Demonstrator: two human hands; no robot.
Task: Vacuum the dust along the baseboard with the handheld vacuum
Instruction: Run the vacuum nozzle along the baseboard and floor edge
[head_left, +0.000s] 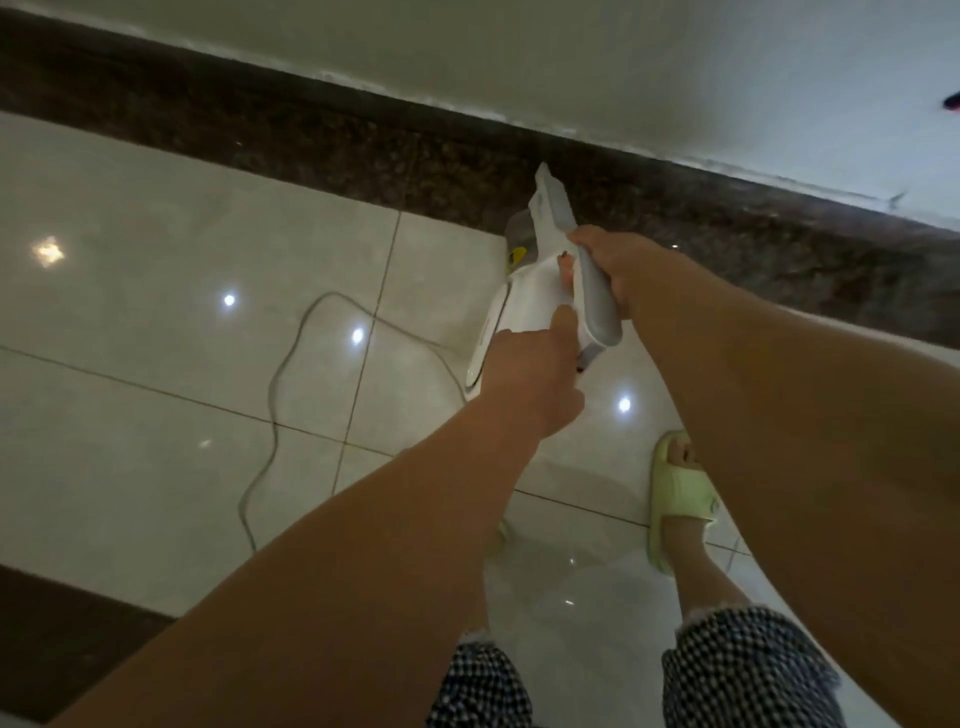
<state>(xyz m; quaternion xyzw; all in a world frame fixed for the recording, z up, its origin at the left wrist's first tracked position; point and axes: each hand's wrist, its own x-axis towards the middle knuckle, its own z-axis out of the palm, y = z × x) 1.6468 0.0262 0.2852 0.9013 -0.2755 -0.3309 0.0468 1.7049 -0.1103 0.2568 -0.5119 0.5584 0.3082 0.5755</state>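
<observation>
A white and grey handheld vacuum (540, 291) is held above the floor, its narrow nozzle tip pointing up at the dark speckled stone baseboard (363, 150), close to the wall's lower edge. My right hand (623, 270) grips the grey handle on the vacuum's right side. My left hand (530, 374) holds the rear of the white body, thumb up against it. Whether the nozzle tip touches the baseboard cannot be told.
A grey power cord (280, 405) snakes over the glossy pale floor tiles (156, 364) to the left of the vacuum. My foot in a light green slipper (675, 499) stands below the vacuum. A white wall (623, 62) rises above the baseboard. A dark strip lies at the bottom left.
</observation>
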